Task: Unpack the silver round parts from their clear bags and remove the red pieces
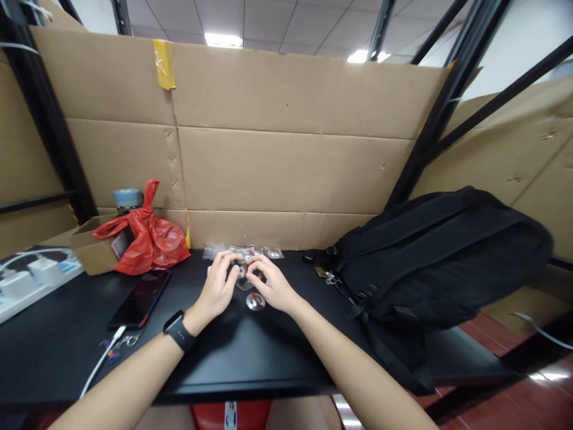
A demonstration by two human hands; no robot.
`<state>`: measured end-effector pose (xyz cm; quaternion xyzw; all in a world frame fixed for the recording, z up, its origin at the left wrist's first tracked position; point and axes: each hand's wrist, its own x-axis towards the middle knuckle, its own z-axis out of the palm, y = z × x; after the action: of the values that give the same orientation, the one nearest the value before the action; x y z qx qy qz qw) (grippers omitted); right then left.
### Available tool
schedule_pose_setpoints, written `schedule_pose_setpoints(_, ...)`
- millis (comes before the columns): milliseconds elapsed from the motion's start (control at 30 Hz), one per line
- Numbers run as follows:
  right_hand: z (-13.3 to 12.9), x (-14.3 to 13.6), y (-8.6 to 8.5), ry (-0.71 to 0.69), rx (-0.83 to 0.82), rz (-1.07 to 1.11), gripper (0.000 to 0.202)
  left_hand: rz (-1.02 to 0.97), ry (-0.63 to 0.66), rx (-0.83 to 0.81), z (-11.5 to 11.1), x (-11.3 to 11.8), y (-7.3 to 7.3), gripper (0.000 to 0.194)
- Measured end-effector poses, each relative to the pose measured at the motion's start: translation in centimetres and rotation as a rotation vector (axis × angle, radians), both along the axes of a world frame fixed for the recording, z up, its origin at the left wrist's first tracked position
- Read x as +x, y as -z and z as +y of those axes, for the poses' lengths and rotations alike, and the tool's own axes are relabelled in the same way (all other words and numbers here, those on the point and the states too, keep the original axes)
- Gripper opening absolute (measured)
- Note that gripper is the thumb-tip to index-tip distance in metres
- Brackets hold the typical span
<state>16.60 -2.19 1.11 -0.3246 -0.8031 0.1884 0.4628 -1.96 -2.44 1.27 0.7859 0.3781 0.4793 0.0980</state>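
Note:
My left hand (221,283) and my right hand (271,284) meet over the black desk, fingers curled inward. Between their fingertips is a small shiny round metal piece (243,279), partly covered by the fingers; its exact kind is unclear. Just below, near my right thumb, a silver metal disc (255,303) with a red part standing on it lies on the desk. Behind the fingers, several small clear plastic packets (273,252) with shiny and red contents lie in a row. A dark smartwatch (179,331) is on my left wrist.
To the left are a phone (139,300) on a white charging cable, a red plastic bag (152,239), a small cardboard box (93,246) and a white power strip (40,286). A black backpack (443,257) lies on the right. Cardboard panels (277,167) close off the back.

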Motion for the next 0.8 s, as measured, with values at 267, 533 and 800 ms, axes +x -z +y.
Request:
schedule_pose_setpoints(267,0.3,0.4,0.1,0.003,-0.040,0.031,0.017,0.153,-0.008,-0.021,-0.7,0.5,-0.3,0.014)
schedule_pose_setpoints(533,-0.2,0.8,-0.7,0.159,-0.007,-0.211,0.014,0.255,-0.128,-0.004,0.2,-0.1,0.2,0.012)
schedule_pose_setpoints(800,0.7,2.0,0.8,0.017,-0.278,-0.519,0.005,0.265,-0.160,-0.059,0.7,-0.6,0.4,0.019)
